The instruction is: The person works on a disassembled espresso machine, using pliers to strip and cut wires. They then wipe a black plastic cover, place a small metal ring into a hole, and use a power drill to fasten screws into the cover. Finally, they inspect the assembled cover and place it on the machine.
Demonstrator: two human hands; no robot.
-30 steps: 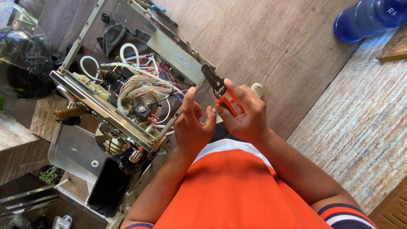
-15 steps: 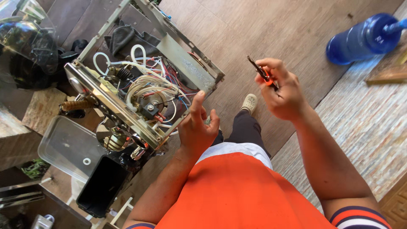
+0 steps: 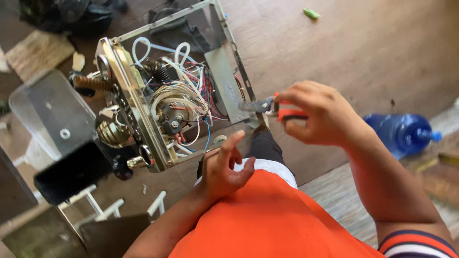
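Note:
An opened machine chassis (image 3: 143, 119) with a metal frame lies on the wooden floor, its white tubes and red, blue and white wires (image 3: 184, 95) exposed. My right hand (image 3: 318, 112) grips red-handled pliers (image 3: 272, 107), their dark jaws pointing left at the frame's right side. My left hand (image 3: 224, 167) hovers just below the chassis corner, fingers apart, holding nothing. My orange shirt fills the bottom of the view.
A blue water bottle (image 3: 406, 134) lies on the floor at right. A clear plastic container (image 3: 52, 112) and a black tray (image 3: 71, 177) sit left of the chassis. A dark bag (image 3: 71, 16) lies at top left, a small green scrap (image 3: 311, 13) at top.
My right hand, which had swung the pliers away to the right, has brought them back to the chassis frame. The view has shifted; my left hand stays under the chassis.

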